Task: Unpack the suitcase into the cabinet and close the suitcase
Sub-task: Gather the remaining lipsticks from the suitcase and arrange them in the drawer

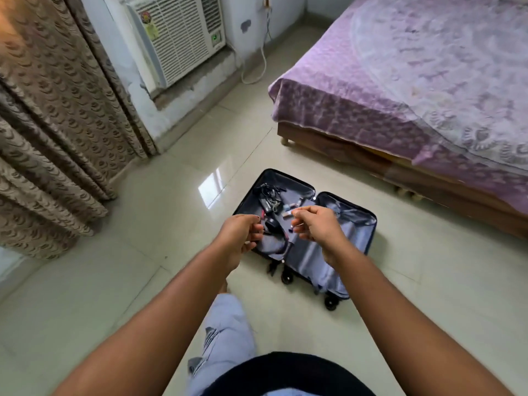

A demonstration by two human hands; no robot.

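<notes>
A pale, glossy tiled floor (pixel 160 230) fills most of the view and reflects a bright patch of window light just beyond the suitcase. To the right stands a low wooden bed (pixel 405 167) under a purple patterned bedspread (pixel 414 75) whose edge hangs over the near corner. On the left a heavy brown patterned curtain (pixel 54 124) falls in folds to the floor. Between curtain and bed, a white window air conditioner (pixel 180 35) sits in the far wall, with a white cord (pixel 261 64) looping down to the tiles beside it.

Open floor lies on all sides of the suitcase: a wide strip toward the curtain, a narrower lane between its right half and the bed frame, and bare tiles in front of the person's legs.

The suitcase (pixel 351 224) lies open flat on the floor in the middle of the room, both halves lined in grey-blue, wheels (pixel 331 303) nearest the person. Its left half holds a tangle of black cables and chargers (pixel 270 197) and a few small items too blurred to name.

Both arms reach forward above the suitcase. The left hand (pixel 241 238) and right hand (pixel 315 224) hover apart over it, fingers loosely curled; I cannot tell whether either pinches anything. A knee in light torn jeans (pixel 225 330) shows below.
</notes>
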